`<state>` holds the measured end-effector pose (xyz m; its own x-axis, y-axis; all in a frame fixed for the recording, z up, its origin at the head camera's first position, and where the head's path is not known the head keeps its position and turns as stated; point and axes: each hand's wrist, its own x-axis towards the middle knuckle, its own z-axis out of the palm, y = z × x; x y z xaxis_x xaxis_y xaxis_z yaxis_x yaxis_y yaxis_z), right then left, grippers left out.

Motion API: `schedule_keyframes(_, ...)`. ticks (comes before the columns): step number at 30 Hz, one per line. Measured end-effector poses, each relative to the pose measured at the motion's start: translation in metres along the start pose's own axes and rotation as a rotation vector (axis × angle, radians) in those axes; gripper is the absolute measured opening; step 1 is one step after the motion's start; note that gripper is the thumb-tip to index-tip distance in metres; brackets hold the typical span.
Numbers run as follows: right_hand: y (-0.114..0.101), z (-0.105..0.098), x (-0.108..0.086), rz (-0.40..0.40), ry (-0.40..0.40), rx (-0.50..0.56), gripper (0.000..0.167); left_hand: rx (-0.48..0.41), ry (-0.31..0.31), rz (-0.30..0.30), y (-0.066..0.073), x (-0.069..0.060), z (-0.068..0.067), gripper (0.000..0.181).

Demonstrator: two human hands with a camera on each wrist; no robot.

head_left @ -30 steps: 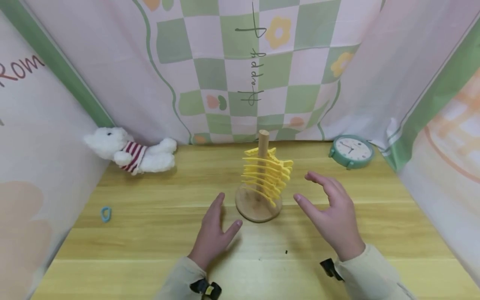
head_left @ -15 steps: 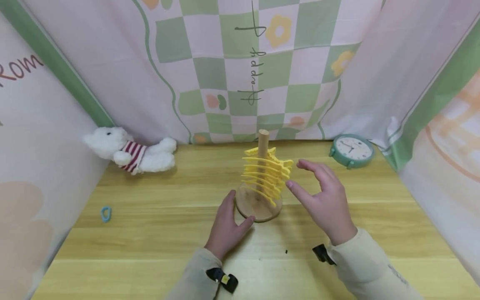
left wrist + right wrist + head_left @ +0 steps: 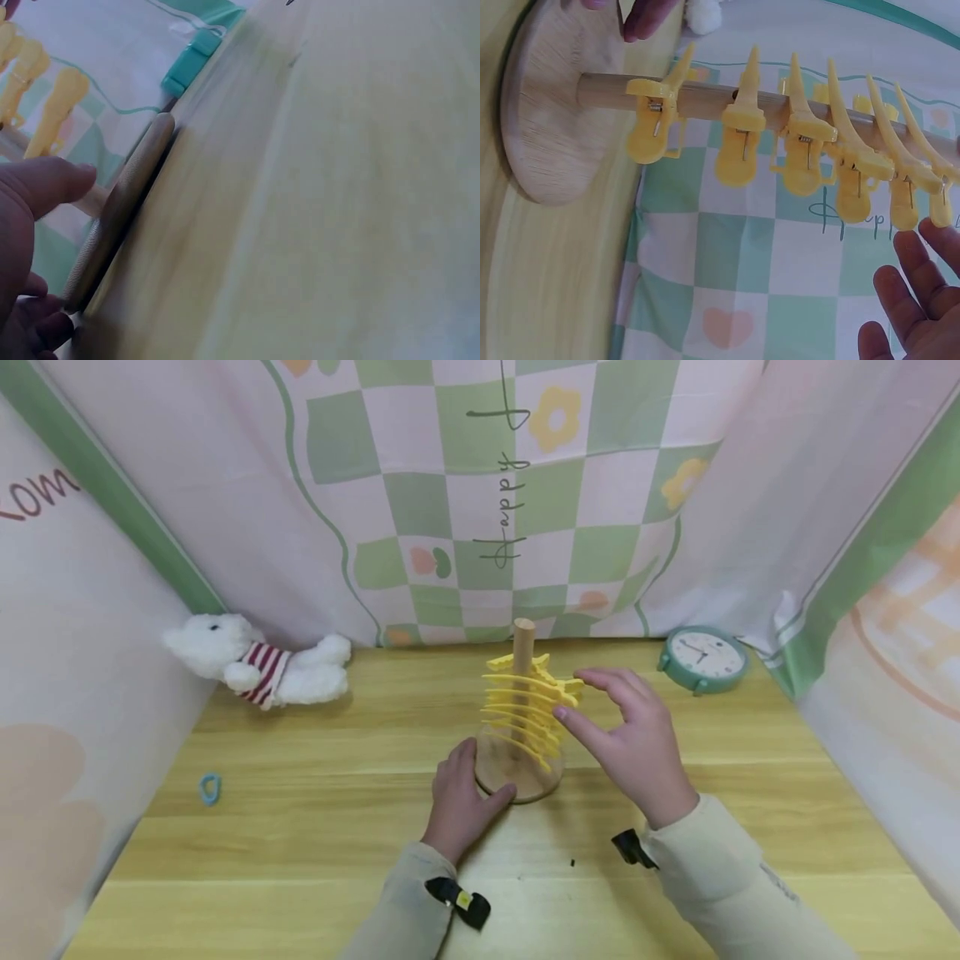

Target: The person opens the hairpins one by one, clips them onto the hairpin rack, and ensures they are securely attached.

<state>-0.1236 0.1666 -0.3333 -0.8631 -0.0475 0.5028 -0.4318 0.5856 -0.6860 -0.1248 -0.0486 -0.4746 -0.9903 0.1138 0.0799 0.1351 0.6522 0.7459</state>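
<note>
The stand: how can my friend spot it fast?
On the table, look between the white toy and the green clock. The stand has a round base, with the left hand at its edge. Only it has an upright post bearing yellow clips.

Both arms [image 3: 405, 902] reach in from the near side of the bench [image 3: 300, 827]. The left hand [image 3: 459, 802] sits low, thumb spread from its bent fingers; the right hand [image 3: 637, 739] is higher, thumb and forefinger parted.
</note>
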Motion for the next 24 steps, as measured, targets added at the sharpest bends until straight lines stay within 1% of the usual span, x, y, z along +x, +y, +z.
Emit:
schedule_keyframes(5, -0.0005, 0.0000, 0.0035, 0.002, 0.008, -0.012, 0.038, 0.041, 0.007, -0.004, 0.0007, 0.0031, 0.0013, 0.094)
schedule_keyframes(8, 0.0009, -0.0001, 0.0049, -0.001, 0.014, -0.001, 0.035, 0.051, 0.001, -0.020, 0.0014, 0.0046, 0.0017, 0.093)
schedule_keyframes(13, 0.0016, -0.0006, 0.0061, 0.005, 0.015, 0.014, 0.031, 0.048, -0.010, -0.039, 0.0022, 0.0054, 0.0015, 0.093)
schedule_keyframes(17, 0.0005, -0.0018, 0.0064, 0.031, 0.012, 0.011, 0.029, 0.050, -0.012, -0.037, 0.0023, 0.0051, 0.0017, 0.092)
schedule_keyframes(24, 0.0007, -0.0042, 0.0060, 0.068, 0.036, 0.015, 0.025, 0.040, -0.005, -0.030, 0.0021, 0.0035, 0.0004, 0.092)
